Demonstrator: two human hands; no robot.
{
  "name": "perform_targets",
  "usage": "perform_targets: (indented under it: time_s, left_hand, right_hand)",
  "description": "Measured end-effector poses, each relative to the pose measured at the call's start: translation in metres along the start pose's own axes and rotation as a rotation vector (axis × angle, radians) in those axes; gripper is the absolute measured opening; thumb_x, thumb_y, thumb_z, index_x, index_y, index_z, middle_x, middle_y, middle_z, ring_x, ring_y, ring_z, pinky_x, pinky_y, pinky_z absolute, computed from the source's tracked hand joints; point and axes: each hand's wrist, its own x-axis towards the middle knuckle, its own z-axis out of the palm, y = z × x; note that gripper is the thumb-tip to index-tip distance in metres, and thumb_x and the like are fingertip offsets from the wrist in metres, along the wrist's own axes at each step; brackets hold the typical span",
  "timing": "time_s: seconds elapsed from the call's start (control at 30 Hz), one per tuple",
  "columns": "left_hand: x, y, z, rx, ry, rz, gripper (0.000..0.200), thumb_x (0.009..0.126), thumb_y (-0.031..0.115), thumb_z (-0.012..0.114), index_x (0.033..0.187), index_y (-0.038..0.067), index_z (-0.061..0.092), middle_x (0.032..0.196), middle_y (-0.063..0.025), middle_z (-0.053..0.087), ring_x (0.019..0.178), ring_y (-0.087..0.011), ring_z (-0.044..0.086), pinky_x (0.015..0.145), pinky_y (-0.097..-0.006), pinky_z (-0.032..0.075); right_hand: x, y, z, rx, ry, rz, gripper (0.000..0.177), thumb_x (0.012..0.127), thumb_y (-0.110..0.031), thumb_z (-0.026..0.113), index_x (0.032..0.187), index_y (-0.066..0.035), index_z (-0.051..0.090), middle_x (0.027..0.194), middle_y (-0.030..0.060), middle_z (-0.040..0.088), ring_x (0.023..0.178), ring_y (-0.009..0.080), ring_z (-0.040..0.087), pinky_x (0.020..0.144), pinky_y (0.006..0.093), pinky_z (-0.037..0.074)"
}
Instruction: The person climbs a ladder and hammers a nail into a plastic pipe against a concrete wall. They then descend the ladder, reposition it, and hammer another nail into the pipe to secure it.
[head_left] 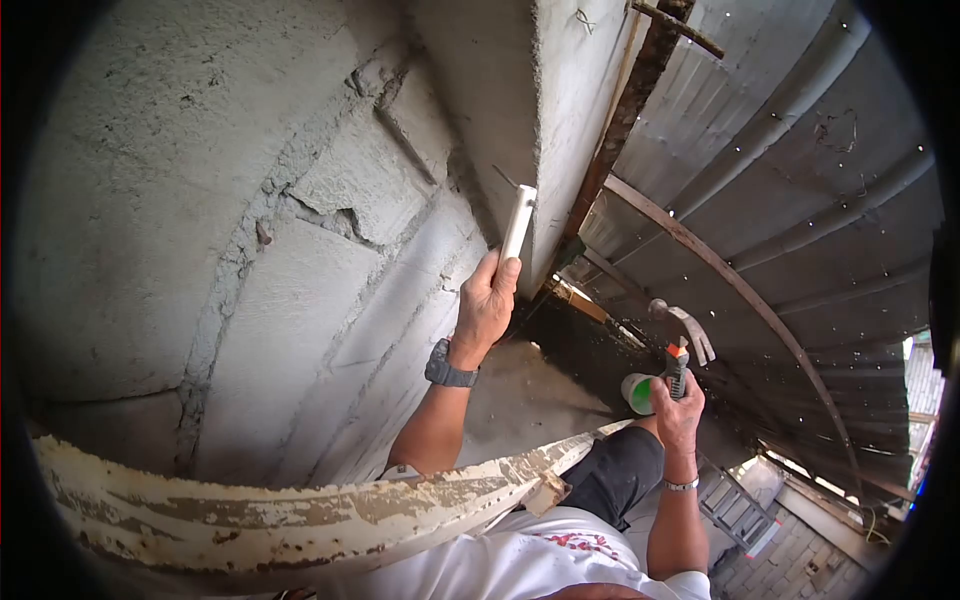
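My left hand (485, 305), with a dark watch on its wrist, is closed around a white tube (516, 228) held up close to the concrete column (500, 110). A thin nail (505, 176) sticks out sideways near the tube's upper end, pointing up and left toward the column face. Lower down on the right, my right hand (679, 405) grips a claw hammer (677, 368) by its dark handle. The hammer's metal head is up, apart from the tube and the nail.
A rough block wall (330, 280) with mortar seams fills the left. Across the front runs a curved, peeling beam (300, 515). Corrugated metal sheets (800, 200) slope on the right. Below are a bucket with green inside (637, 394) and a ladder (738, 507).
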Motion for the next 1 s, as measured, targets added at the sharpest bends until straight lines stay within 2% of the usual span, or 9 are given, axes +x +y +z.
perform_targets:
  time_s: [0.17,0.3,0.57,0.63,0.7,0.83,0.9,0.93,1.0]
  left_hand:
    - [0.004,0.001,0.002,0.022,0.186,0.124,0.034,0.098,0.033,0.051,0.101,-0.001,0.057,0.065,-0.0016,0.048,0.059,-0.0101,0.044,0.054,-0.0277,0.04]
    - [0.011,0.006,0.009,-0.072,0.163,0.105,0.033,0.101,0.032,0.045,0.108,0.002,0.056,0.067,0.0035,0.043,0.057,-0.0039,0.038,0.051,-0.0195,0.034]
    - [0.012,0.013,0.009,-0.122,0.17,0.106,0.029,0.101,0.029,0.044,0.104,0.002,0.054,0.066,0.0035,0.043,0.057,-0.0039,0.038,0.05,-0.0196,0.033]
    - [0.009,0.02,0.008,-0.136,0.181,0.113,0.028,0.101,0.028,0.044,0.104,0.001,0.053,0.065,0.0035,0.042,0.057,-0.0041,0.037,0.05,-0.0198,0.034]
    - [0.01,0.024,0.009,-0.153,0.18,0.118,0.028,0.101,0.028,0.044,0.104,0.001,0.053,0.065,0.0033,0.043,0.056,-0.0042,0.038,0.05,-0.0199,0.034]
    - [0.01,0.033,0.01,-0.27,0.175,0.089,0.034,0.099,0.033,0.049,0.085,0.002,0.05,0.062,-0.0008,0.048,0.053,-0.0072,0.044,0.047,-0.0248,0.037]
    - [0.009,0.033,0.011,-0.242,0.177,0.096,0.032,0.1,0.032,0.046,0.092,0.002,0.051,0.061,0.0012,0.045,0.052,-0.006,0.041,0.046,-0.023,0.035]
    - [0.008,0.032,0.011,-0.215,0.174,0.103,0.031,0.101,0.032,0.043,0.099,0.002,0.053,0.061,0.0032,0.042,0.051,-0.0049,0.038,0.046,-0.0213,0.033]
    - [0.009,0.031,0.012,-0.151,0.202,0.107,0.032,0.101,0.034,0.044,0.098,0.003,0.053,0.06,0.0035,0.042,0.049,-0.0048,0.037,0.044,-0.0215,0.032]
  right_hand:
    - [0.019,-0.034,0.028,-0.06,-0.118,-0.021,0.022,0.076,-0.019,0.072,0.079,-0.002,0.058,0.065,0.0,0.052,0.062,0.0091,0.047,0.06,0.0266,0.043]
    - [0.036,-0.052,0.05,0.002,-0.174,-0.143,0.021,0.077,-0.019,0.072,0.078,-0.003,0.06,0.059,-0.0008,0.051,0.056,0.0093,0.047,0.056,0.0264,0.042]
    - [0.043,-0.09,0.077,0.131,-0.196,-0.344,0.012,0.081,-0.008,0.066,0.079,-0.001,0.056,0.064,0.0016,0.056,0.051,0.0057,0.048,0.047,0.0206,0.039]
    - [0.04,-0.104,0.075,0.251,-0.299,-0.298,0.027,0.081,-0.01,0.073,0.102,-0.001,0.06,0.078,-0.0019,0.057,0.068,0.0055,0.05,0.062,0.0228,0.044]
    - [0.043,-0.11,0.079,0.273,-0.346,-0.336,0.027,0.084,-0.009,0.071,0.107,-0.001,0.058,0.078,0.0009,0.058,0.068,0.0083,0.052,0.062,0.0246,0.045]
    - [0.059,-0.126,0.107,0.635,-0.286,-0.744,0.015,0.085,-0.003,0.068,0.094,0.004,0.058,0.078,0.0082,0.058,0.066,0.018,0.054,0.062,0.0291,0.046]
    - [0.067,-0.138,0.12,0.468,-0.149,-0.845,0.032,0.088,-0.022,0.069,0.072,0.0,0.052,0.062,0.0053,0.051,0.052,0.0135,0.049,0.054,0.0334,0.046]
    - [0.07,-0.142,0.133,0.553,-0.152,-0.799,0.028,0.088,-0.02,0.067,0.073,-0.001,0.053,0.063,0.005,0.053,0.053,0.0136,0.05,0.054,0.0326,0.046]
    - [0.087,-0.143,0.146,0.122,-0.146,-0.743,0.021,0.088,-0.011,0.062,0.073,0.0,0.053,0.065,0.0046,0.054,0.054,0.0119,0.051,0.053,0.0283,0.046]
